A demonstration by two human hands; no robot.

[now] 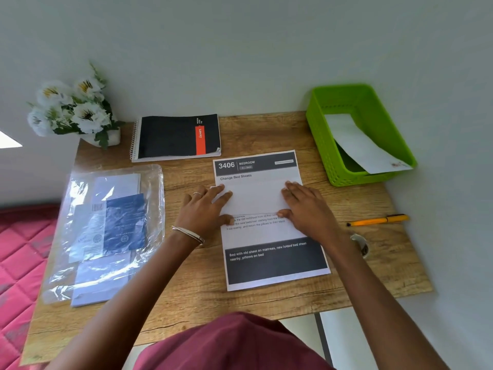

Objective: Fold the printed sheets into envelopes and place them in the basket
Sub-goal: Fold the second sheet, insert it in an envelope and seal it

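Head view: one printed sheet [269,222] lies flat at the middle of the tabletop [360,204]. Left hand [205,209] and right hand [306,206] both rest on it, fingers [221,194] spread and pressing, pinching nothing. A paler band runs between the hands; I can't tell whether it is a folded flap or an envelope lying on top. My judgement: keep the edges square, press outward from the centre, then sharpen the crease.

Count: one green basket [333,156] far right, holding one white envelope [357,142]; one plastic packet [106,231] left; one notebook [178,137]; one pen [378,220]; one flower pot [77,110].
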